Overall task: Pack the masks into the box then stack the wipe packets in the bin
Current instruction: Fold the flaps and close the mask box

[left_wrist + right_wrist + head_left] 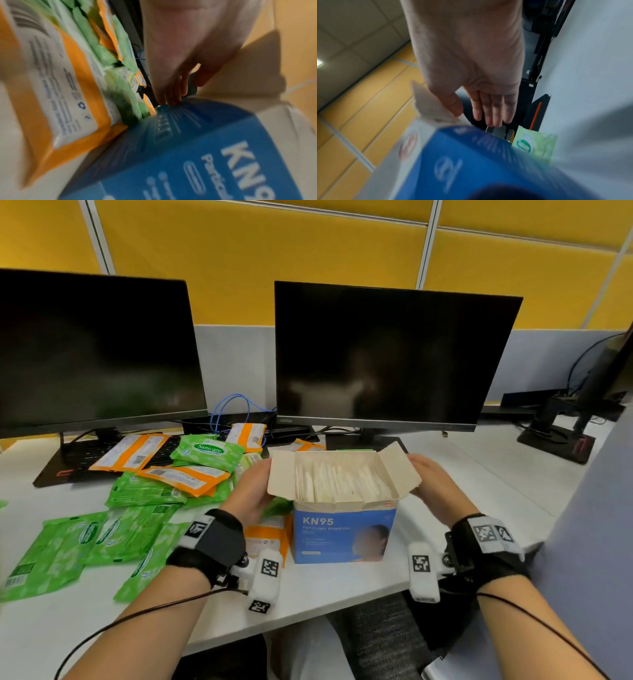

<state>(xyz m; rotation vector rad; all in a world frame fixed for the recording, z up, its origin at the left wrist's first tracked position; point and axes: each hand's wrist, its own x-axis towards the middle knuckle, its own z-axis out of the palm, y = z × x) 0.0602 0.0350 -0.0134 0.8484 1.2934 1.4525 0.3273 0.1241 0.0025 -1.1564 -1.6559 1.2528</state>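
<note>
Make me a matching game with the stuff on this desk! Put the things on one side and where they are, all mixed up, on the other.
Things:
1. blue KN95 cardboard box
2. white folded masks
3. green Sanicare wipe packets
4. black computer monitors

Places:
A. spread on the white desk, left of the box
B. standing at the back of the desk
C. between the left hand and right hand, flaps open
D. packed inside the box

Pairs: 1-C, 2-D, 3-A, 4-B
</note>
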